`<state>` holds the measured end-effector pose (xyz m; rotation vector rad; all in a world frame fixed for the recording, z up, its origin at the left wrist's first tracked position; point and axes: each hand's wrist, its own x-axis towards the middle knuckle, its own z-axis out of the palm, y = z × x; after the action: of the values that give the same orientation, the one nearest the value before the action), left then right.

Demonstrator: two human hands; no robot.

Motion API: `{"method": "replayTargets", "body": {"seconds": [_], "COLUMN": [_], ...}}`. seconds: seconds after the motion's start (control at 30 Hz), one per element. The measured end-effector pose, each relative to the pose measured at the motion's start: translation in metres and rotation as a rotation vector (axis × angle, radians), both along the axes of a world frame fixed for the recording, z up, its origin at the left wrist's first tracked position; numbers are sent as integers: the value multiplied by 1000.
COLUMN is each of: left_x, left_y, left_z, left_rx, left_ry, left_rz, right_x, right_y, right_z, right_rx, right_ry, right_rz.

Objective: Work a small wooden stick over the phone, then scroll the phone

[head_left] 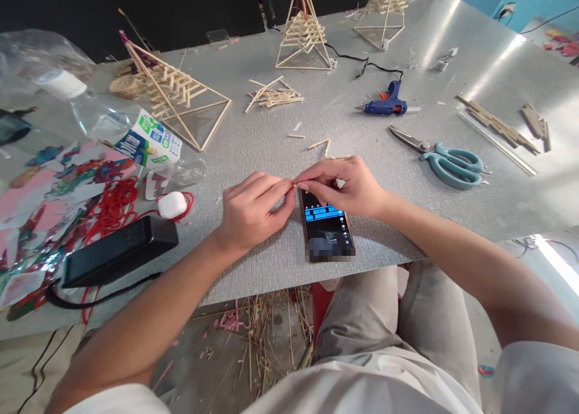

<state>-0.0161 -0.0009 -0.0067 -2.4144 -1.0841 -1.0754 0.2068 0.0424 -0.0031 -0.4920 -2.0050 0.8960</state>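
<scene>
My left hand (256, 209) and my right hand (348, 184) meet fingertip to fingertip above the table. Both are closed in a pinch, and what they hold between them is too small and covered to name. Below my right hand lies a smartphone (328, 230) with a lit screen, its upper part hidden by the fingers. Just beyond the hands are a few thin wooden sticks (326, 148), two of them meeting at an angle. A loose pile of short sticks (275, 94) lies farther back.
Stick pyramids stand at the back, one leaning left (181, 100), one in the middle (303, 37). To the right are a blue glue gun (386, 103), scissors (446, 157) and wooden strips (497, 124). At left are a plastic bottle (99, 109), red string (115, 209) and a black device (117, 251).
</scene>
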Motion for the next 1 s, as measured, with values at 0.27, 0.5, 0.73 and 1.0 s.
{"method": "replayTargets", "body": {"seconds": [0.27,0.5,0.73,1.0], "left_x": [3,5,7,5], "left_y": [0,-1,-2,-2], "left_z": [1,2,3,5], "left_rx": [114,75,49,86], "left_ry": [49,0,-48,7], "left_rz": [-5,-52,-58,-66], "right_x": [2,-1,-3,-3], "right_y": [2,2,0,-1], "right_z": [-4,-7,-7,-5], "right_rx": [181,319,249,269], "right_ry": [-18,-53,-37,-50], "right_rz": [-64,-122,-144,-127]}}
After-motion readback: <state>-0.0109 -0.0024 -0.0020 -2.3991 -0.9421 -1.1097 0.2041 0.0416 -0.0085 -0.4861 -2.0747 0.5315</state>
